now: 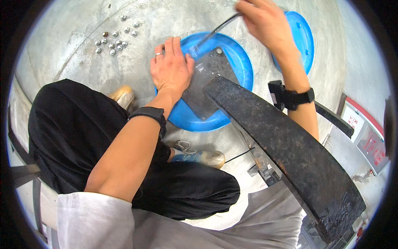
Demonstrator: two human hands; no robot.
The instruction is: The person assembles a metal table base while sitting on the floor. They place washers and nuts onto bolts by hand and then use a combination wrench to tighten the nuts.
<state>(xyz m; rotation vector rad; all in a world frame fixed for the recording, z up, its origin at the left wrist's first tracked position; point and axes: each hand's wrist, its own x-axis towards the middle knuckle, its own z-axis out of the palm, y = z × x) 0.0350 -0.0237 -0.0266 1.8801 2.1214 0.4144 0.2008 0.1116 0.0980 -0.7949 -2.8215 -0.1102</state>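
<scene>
My right hand (263,20) is closed around the upper end of a slim metal rod-shaped tool (219,27), partly blurred by motion. Its far end points down-left toward my left hand (172,68). That hand is bent over the upper left edge of a dark flat plate (206,101); its fingertips are partly hidden, and what they grip cannot be made out. The plate, with a round hole near its upper corner, lies on a round blue plastic piece (244,68) on the floor.
Several small shiny metal nuts (115,33) lie scattered at the upper left. Another round blue plastic piece (306,41) is at the upper right. A long curved black slab (286,149) rises at the right, overlapping the plate. My shoes (199,157) are close below the plate.
</scene>
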